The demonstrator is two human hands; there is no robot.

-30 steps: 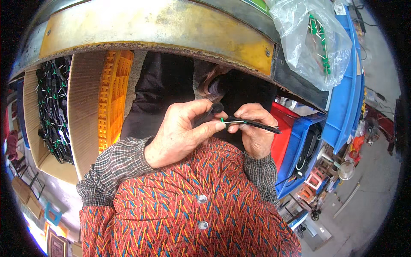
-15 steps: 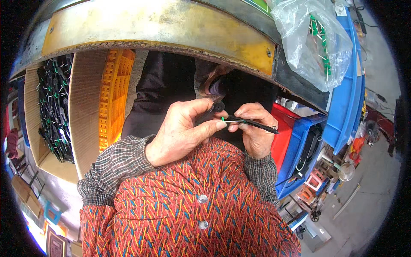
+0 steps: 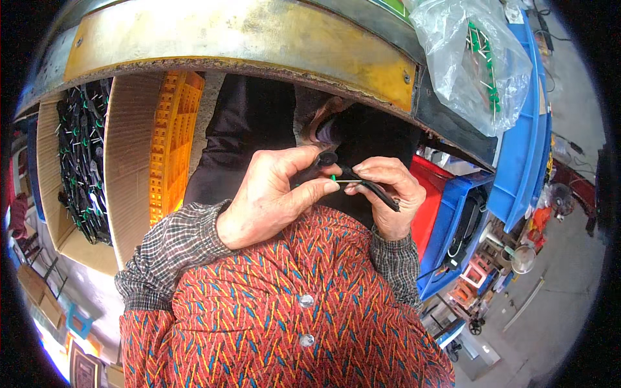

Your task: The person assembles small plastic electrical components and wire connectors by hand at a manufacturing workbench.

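Observation:
Above my lap, both hands hold a slim black plastic part (image 3: 381, 195). My left hand (image 3: 272, 197) is closed, thumb and fingers pinching it near a round black knob (image 3: 328, 158). A thin metallic pin with a green head (image 3: 334, 178) reaches from the left thumb tip toward the right fingers. My right hand (image 3: 393, 194) pinches the black part further right, its dark end slanting down past the fingers. The fingers hide the middle, so I cannot tell whether it is one piece or two.
A metal-edged bench (image 3: 246, 39) stands ahead. At left are a cardboard box (image 3: 132, 155) of black parts with green bits and an orange crate (image 3: 171, 142). A clear bag (image 3: 446, 45) of green-headed pins lies by a blue tray (image 3: 517, 174); a blue bin (image 3: 443, 275) stands at right.
The black part's right end has swung down and toward the left in my right fingers. My left hand keeps its pinch and has barely moved.

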